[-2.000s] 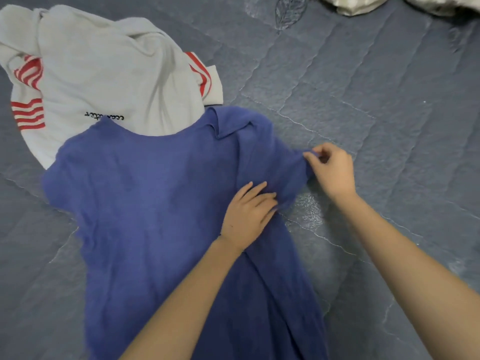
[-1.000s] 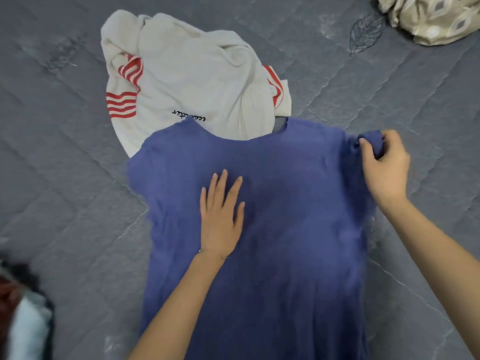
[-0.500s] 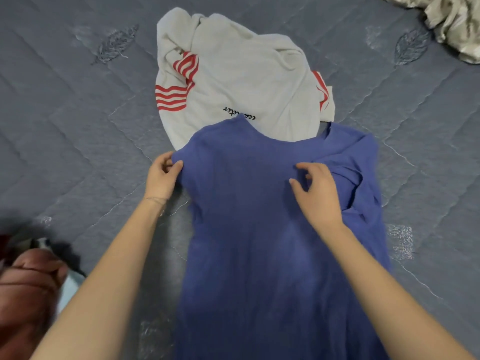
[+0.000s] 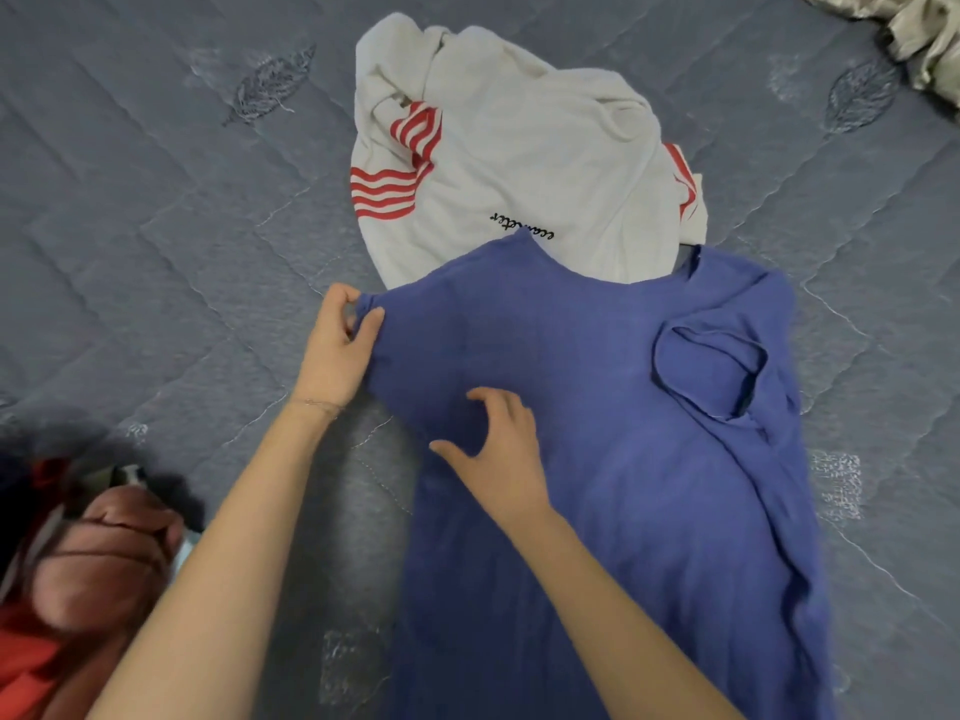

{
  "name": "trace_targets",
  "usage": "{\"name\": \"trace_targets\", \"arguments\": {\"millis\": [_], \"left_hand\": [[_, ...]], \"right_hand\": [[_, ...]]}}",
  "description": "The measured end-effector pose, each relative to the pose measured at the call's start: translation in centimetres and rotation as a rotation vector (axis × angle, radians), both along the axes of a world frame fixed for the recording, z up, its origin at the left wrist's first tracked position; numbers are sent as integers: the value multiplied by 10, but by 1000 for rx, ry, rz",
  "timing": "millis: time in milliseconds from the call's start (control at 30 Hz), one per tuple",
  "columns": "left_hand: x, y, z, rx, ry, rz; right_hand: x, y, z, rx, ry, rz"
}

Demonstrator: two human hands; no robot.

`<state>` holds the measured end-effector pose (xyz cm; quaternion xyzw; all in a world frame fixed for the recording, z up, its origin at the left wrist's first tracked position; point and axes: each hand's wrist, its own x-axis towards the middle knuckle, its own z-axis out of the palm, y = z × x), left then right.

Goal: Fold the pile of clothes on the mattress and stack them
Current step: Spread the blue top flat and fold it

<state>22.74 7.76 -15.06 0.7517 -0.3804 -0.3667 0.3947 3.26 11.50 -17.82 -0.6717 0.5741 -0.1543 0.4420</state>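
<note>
Left hand (image 4: 337,350): thumb and fingers pinch the left shoulder edge of the blue T-shirt (image 4: 623,459). Right hand (image 4: 498,454): fingers bent, tips down on the shirt's chest, thumb spread; can't tell whether it grips the fabric. The shirt lies flat on the quilted grey mattress (image 4: 156,226), under and right of both hands, right sleeve folded inward. White top with red stripes (image 4: 519,163) lies crumpled beyond the hands, partly under the collar. Red-brown clothes pile (image 4: 78,563) sits left of the left forearm. Beige cloth (image 4: 924,33) is far beyond the right hand.
</note>
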Motion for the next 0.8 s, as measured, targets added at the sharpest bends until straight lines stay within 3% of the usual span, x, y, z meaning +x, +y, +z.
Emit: {"name": "trace_targets", "arguments": {"millis": [67,200,267,433,567,633,700,800], "left_hand": [[-3,2,-3,33,34,51],[-13,16,-14,210,385,107],[-13,23,-21,246,461,61],[-12,29,-24,41,280,132],[-45,32,-5,-8,-328,-33],[-75,33,3,-79,-518,-158],[-104,34,-1,-111,-511,-330],[-136,35,-19,2,-347,-524]], "right_hand": [[8,5,-6,40,43,45],[5,8,-14,-13,94,102],[-4,7,-16,-105,125,79],[-41,6,-25,-315,371,137],[-86,14,-27,-334,507,185],[-109,22,-29,-311,556,167],[-131,29,-31,-294,597,168],[-156,38,-28,-290,628,156]]}}
